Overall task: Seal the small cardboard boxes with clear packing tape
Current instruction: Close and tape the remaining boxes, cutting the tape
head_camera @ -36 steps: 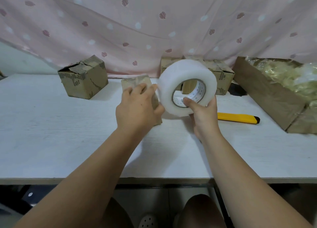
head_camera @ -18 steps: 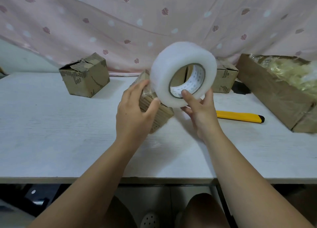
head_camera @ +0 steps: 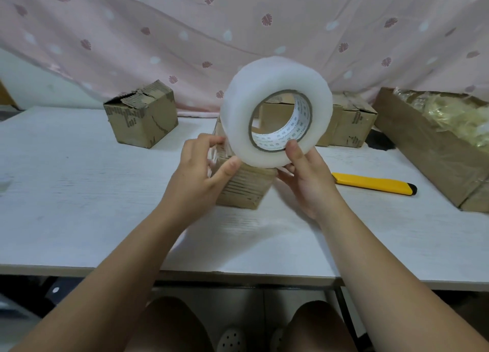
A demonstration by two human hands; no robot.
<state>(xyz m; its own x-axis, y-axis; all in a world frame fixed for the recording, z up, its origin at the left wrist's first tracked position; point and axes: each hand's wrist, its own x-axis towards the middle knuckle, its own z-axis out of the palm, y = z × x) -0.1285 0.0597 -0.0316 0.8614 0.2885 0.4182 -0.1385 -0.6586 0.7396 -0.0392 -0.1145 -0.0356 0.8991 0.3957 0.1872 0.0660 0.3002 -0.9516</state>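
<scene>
A small cardboard box [head_camera: 244,189] sits tilted on the white table [head_camera: 79,193] in the middle. My left hand [head_camera: 201,177] grips its left side, thumb pressed on the front face, fingers over clear tape on the box. My right hand [head_camera: 307,177] holds a large roll of clear packing tape [head_camera: 275,113] upright just above the box, thumb hooked inside the core. The roll hides the box's top and back.
Another small box [head_camera: 143,116] with a torn flap stands at the back left. Two more boxes [head_camera: 346,124] stand behind the roll. A yellow utility knife [head_camera: 373,183] lies to the right. A big carton of plastic wrap [head_camera: 434,145] fills the right edge.
The box has been tilted and turned toward me under my left hand. My right hand has lifted the tape roll higher above the box.
</scene>
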